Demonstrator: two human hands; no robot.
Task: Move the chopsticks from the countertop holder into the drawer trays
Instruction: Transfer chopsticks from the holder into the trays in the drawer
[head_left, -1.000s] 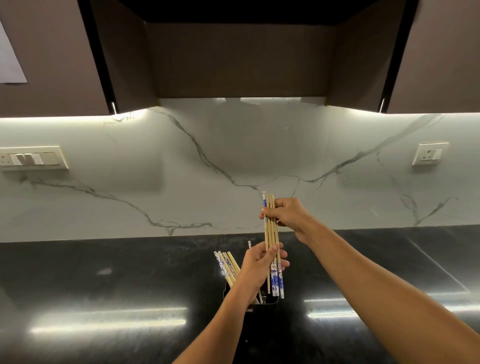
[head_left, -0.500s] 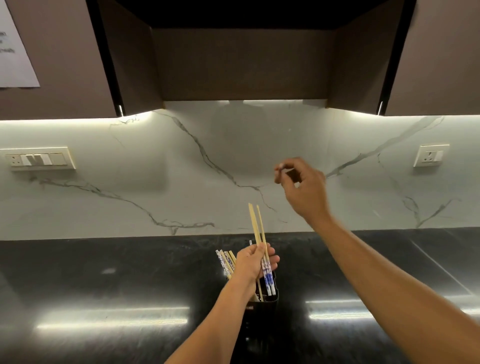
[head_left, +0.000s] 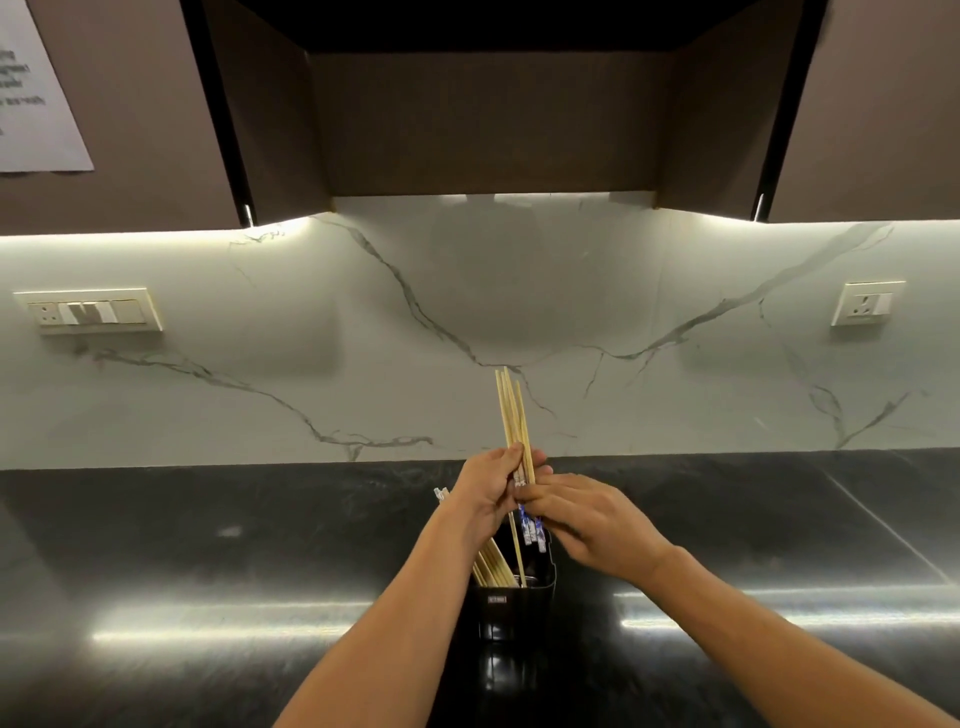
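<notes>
The left hand (head_left: 488, 493) gripped a bundle of chopsticks (head_left: 511, 415) with its fingers curled round the shafts, holding them nearly upright and tipped slightly to the left. Their pale, tapered tips pointed up in front of the marble backsplash (head_left: 363, 364). Their blue-and-white patterned ends hung down just above the mouth of the black holder (head_left: 511, 608). The right hand (head_left: 587, 525) came in from the right and met the bundle just under the left hand, its thumb and fingertips pinching the patterned section, so both hands held the same sticks. One chopstick of the bundle reached lower than the rest, its end down inside the holder. The holder stood on the glossy black countertop (head_left: 208, 571), directly below the hands and between the two forearms. Inside it a cluster of plain wooden chopsticks (head_left: 493, 566) leaned toward its left wall, partly hidden by the left wrist. A white switch panel (head_left: 88, 310) sat on the backsplash far to the left and a single socket (head_left: 865, 303) far to the right. Dark brown upper cabinets (head_left: 493, 114) hung above, with a strip of light along their underside. A printed paper sheet (head_left: 36, 93) was fixed to the leftmost cabinet door, its text too blurred to read.
</notes>
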